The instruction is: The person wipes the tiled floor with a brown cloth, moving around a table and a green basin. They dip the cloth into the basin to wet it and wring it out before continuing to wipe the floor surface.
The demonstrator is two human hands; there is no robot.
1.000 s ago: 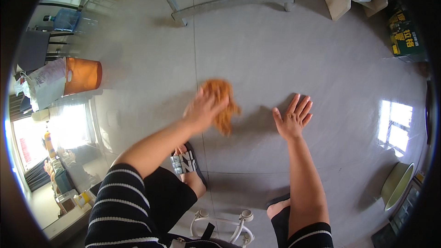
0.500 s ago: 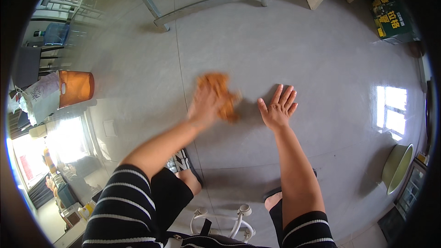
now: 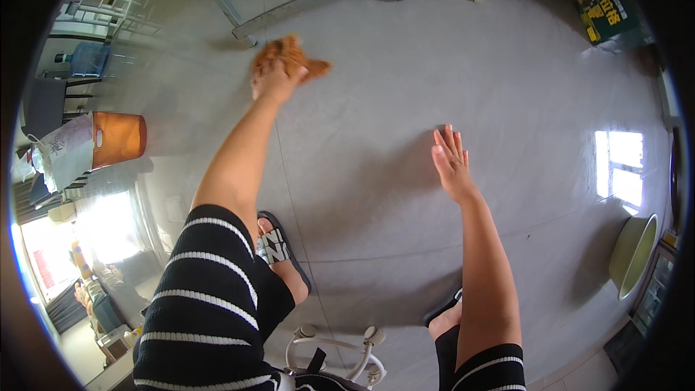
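Observation:
Stretched far out ahead, my left hand presses down on a bunched orange cloth lying on the grey tiled floor. Its fingers curl into the cloth and are partly lost in the folds; one corner of the cloth sticks out to the right. My right hand is empty, its fingers stretched out and slightly apart, over the floor to the right. Whether its palm touches the floor I cannot tell.
A metal frame's leg and crossbar stand just beyond the cloth. An orange basket is at the left, a pale green basin at the right. Beneath me is a white-legged stool. A dark green box sits far right.
My left hand has pushed the orange cloth forward and to the left, close to the metal frame. The right hand has shifted slightly right and turned more on its side.

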